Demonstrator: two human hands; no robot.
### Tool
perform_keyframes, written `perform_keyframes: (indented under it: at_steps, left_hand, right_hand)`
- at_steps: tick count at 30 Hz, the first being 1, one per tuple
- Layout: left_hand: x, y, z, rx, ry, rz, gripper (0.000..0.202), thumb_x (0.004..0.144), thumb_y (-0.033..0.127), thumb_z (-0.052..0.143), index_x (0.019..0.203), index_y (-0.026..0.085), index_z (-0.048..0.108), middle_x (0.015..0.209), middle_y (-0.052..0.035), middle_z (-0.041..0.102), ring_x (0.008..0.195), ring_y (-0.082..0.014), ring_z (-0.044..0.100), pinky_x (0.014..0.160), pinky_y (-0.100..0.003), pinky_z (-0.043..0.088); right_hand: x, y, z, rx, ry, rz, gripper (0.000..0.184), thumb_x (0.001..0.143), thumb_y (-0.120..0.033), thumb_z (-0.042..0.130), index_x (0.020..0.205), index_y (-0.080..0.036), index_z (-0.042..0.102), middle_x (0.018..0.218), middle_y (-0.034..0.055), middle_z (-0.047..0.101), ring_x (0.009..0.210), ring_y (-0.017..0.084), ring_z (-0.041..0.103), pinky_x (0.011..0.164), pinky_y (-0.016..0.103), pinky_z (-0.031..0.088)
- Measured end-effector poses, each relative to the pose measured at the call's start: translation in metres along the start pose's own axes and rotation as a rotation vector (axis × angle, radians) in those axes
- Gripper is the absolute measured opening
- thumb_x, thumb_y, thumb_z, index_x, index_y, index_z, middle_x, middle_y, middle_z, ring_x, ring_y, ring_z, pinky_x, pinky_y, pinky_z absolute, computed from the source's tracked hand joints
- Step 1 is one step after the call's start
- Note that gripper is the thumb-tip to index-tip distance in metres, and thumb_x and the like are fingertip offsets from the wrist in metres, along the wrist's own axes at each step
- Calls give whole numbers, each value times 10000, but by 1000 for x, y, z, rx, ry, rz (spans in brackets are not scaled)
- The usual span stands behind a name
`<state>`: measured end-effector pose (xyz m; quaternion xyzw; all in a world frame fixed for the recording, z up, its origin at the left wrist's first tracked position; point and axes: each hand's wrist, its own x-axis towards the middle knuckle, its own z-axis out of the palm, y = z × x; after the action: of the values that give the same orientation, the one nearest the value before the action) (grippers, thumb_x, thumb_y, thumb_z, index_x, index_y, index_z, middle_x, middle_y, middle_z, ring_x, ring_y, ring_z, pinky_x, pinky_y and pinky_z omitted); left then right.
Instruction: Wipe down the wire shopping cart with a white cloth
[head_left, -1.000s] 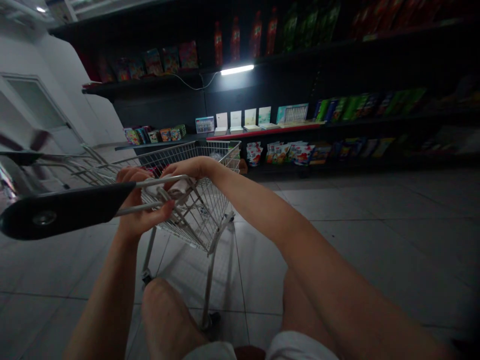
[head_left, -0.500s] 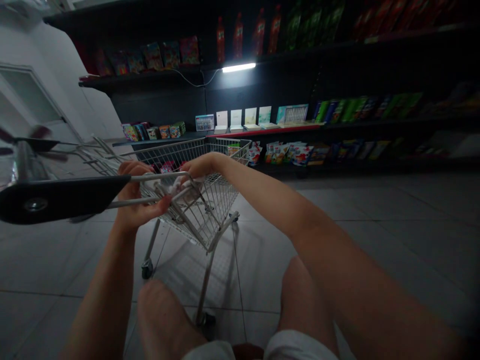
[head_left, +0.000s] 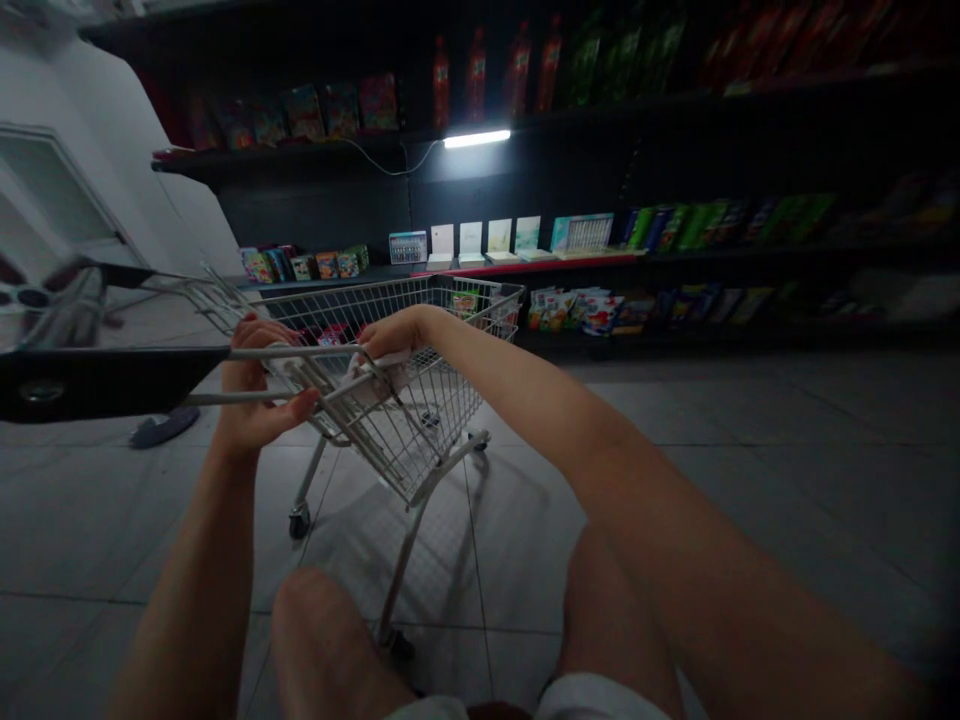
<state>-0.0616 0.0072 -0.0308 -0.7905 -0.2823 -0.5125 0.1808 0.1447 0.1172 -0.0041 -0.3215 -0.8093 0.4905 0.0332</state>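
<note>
A metal wire shopping cart stands close in front of my knees. My left hand is closed around the light bars at its handle end, thumb below and fingers over the top. Over the near side of the basket, my right hand bends down with a crumpled white cloth under its fingers, pressed against the wires. The lower part of the right fingers is hidden by the bars. A dark plastic handle bracket juts to the left. Pink packages lie inside the basket.
Dark shelves hold books, boxes, snack bags and several red bottles. A lit tube lamp hangs beneath one shelf. Blurred at the left is a fan-like object; a round dark base rests on the tiled floor.
The cart has shifted slightly, its far corner now further right and its handle bracket further left. My left hand has moved a little left with the bars; my right hand stays at the cloth.
</note>
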Motion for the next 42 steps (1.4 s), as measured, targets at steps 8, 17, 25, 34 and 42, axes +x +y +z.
perform_keyframes:
  at_steps: [8,17,25,34,42]
  left_hand:
    - [0,-22,-11,-75,-36,-55,485,682,676,648,786,218,529,798,6,597,890,-224,611,1087,-567,332]
    - [2,-35,-19,-161,-80,-167,543,614,708,696,763,223,502,863,1,627,992,-253,582,1040,-552,359]
    - [-3,-39,-24,-242,-76,-138,463,651,607,735,831,236,524,1003,-9,645,1097,-270,563,1041,-562,395]
    - [-13,-43,-44,-271,-25,-281,446,629,615,737,854,263,581,1129,2,672,1259,-296,481,1148,-605,284]
    - [-31,-40,-54,-297,146,-445,335,656,397,663,978,319,606,1224,11,615,1167,-289,521,1023,-530,416]
  right_hand:
    - [1,-3,-7,-120,93,29,158,784,-231,657,860,-110,724,689,9,643,540,85,536,527,209,435]
    - [3,14,-15,-287,279,-57,225,841,-312,619,906,-144,755,826,38,704,635,88,559,577,205,426]
    - [11,18,-11,-283,257,-72,224,836,-284,592,918,-185,776,809,22,693,611,101,527,561,223,410]
    - [8,4,12,-303,376,-143,261,819,-332,586,891,-135,742,837,35,690,648,102,536,591,215,387]
    - [6,-9,35,-336,495,-271,275,851,-313,574,949,-92,706,909,63,696,785,110,588,711,209,398]
